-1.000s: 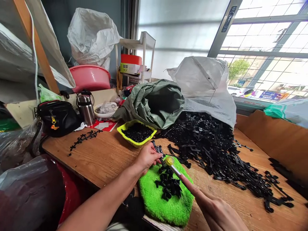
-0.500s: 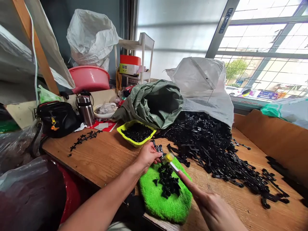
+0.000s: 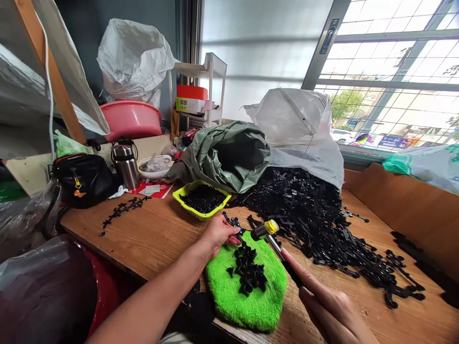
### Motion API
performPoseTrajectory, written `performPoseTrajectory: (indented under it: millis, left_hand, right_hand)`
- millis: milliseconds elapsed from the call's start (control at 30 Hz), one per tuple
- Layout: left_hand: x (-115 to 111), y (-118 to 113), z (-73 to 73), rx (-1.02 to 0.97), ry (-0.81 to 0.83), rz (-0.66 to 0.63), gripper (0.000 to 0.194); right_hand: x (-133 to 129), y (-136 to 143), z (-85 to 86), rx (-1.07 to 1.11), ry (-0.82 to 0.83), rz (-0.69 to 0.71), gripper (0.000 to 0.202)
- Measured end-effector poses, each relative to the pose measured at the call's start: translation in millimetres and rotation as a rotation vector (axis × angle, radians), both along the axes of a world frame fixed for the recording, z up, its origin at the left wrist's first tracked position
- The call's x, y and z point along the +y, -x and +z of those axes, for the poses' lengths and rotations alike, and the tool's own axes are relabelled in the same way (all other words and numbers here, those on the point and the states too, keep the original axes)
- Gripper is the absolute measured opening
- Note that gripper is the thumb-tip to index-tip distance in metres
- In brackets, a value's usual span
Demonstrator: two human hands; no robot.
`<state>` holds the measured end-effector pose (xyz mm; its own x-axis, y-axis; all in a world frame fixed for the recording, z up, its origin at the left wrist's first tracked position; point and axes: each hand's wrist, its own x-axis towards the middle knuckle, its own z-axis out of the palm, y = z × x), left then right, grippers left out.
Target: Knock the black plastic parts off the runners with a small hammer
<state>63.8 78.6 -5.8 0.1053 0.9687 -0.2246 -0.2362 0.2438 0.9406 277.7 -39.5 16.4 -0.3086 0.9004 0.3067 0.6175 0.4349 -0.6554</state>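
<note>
Lifted and swung off to the person's right since the earlier frame, the mallet (image 3: pixel 267 230) now shows its yellow face turned up, its head clear of the black part (image 3: pixel 234 222) that it was close against. The right hand (image 3: pixel 328 306) holds the mallet by its dark grip, fingers wrapped around it and the index finger laid along the handle. At the far edge of the green cloth (image 3: pixel 247 306), the left hand (image 3: pixel 218 235) pinches the black part between thumb and fingers. Small black pieces (image 3: pixel 249 270) lie in a loose heap on the cloth, just beside that hand.

Beyond the left hand, a yellow-green basket (image 3: pixel 202 215) holds more black pieces. To its right a large pile of black parts (image 3: pixel 315 215) spreads over the table (image 3: pixel 158 239) from beneath a white sack (image 3: pixel 294 114), next to an open green sack (image 3: pixel 233 153). Over on the left, a row of joined black pieces (image 3: pixel 124 208) lies near a black bag (image 3: pixel 84 179) and a steel flask (image 3: pixel 125 167).
</note>
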Motion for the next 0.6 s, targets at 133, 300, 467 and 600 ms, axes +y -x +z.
performPoseTrajectory:
  millis: [133,300,467,600]
  left_hand:
    - [1.0,-1.0,-1.4,-0.018,-0.009,-0.016,0.019]
    - [2.4,-1.5,-3.5,-0.017,-0.026,0.006,0.023]
    - [2.3,-2.1,-5.1,0.015,-0.052,0.032,0.026]
    - [2.9,-2.8,-6.0,0.077,-0.062,0.043,0.03]
  right_hand:
    - [-1.5,1.3,-2.4,-0.017,-0.032,0.021,0.041]
    - [0.3,6.7,1.2,-0.231,-0.135,-0.034,0.046]
    - [6.4,7.7,-0.6,-0.321,-0.1,0.01,0.047]
    - [6.3,9.4,0.0,-0.328,-0.143,-0.032,0.05]
